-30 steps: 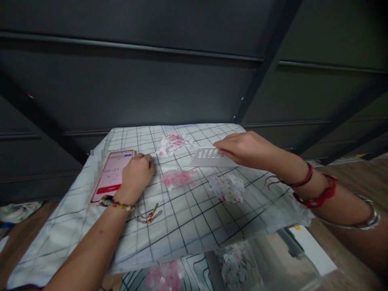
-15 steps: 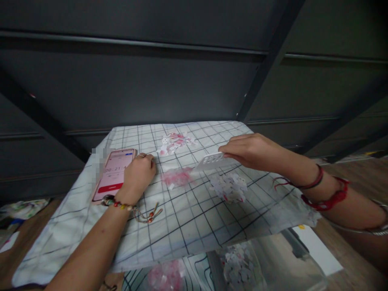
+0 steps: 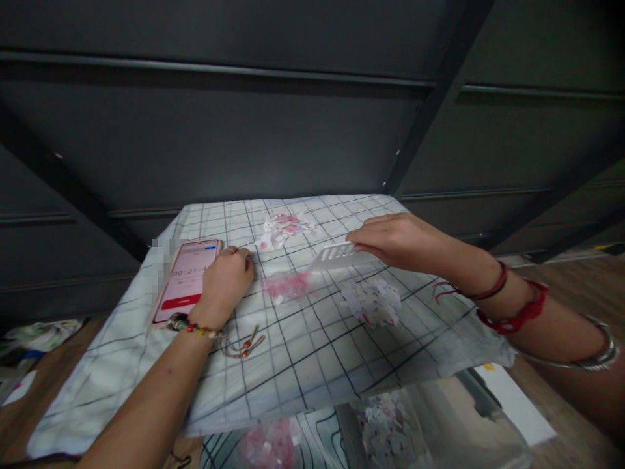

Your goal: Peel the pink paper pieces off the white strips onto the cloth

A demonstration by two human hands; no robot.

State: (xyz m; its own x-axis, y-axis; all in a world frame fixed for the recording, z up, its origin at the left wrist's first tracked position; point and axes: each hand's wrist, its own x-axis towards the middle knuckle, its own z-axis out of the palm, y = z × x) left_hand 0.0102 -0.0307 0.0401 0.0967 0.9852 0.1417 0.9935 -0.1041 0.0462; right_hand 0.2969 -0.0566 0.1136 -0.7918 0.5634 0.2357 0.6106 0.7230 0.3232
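Note:
My right hand (image 3: 390, 238) grips a white slotted plastic plate (image 3: 334, 255) by its upper edge, fingers pressed together. The plate stands on edge above the cloth, tilted, close to a small pile of pink film-like bits (image 3: 289, 285). Just below the plate lies a heap of white paper scraps (image 3: 372, 301). My left hand (image 3: 228, 277) rests curled on the cloth beside a phone (image 3: 184, 280) and partly covers its screen. Its fingertips are tucked under, so anything in them is hidden. Farther back is a pile of pink and white paper scraps (image 3: 287, 229).
A checked cloth (image 3: 312, 352) covers the small table, which stands against a dark panelled wall (image 3: 254, 143). Below the front edge are a clear container (image 3: 459, 423) by more paper scraps (image 3: 388, 423), and a bunch of pink bits (image 3: 271, 443).
My right hand and the slotted plate have shifted slightly left, and more of the plate's slots show. My left hand stays by the phone. The whole view has shifted slightly.

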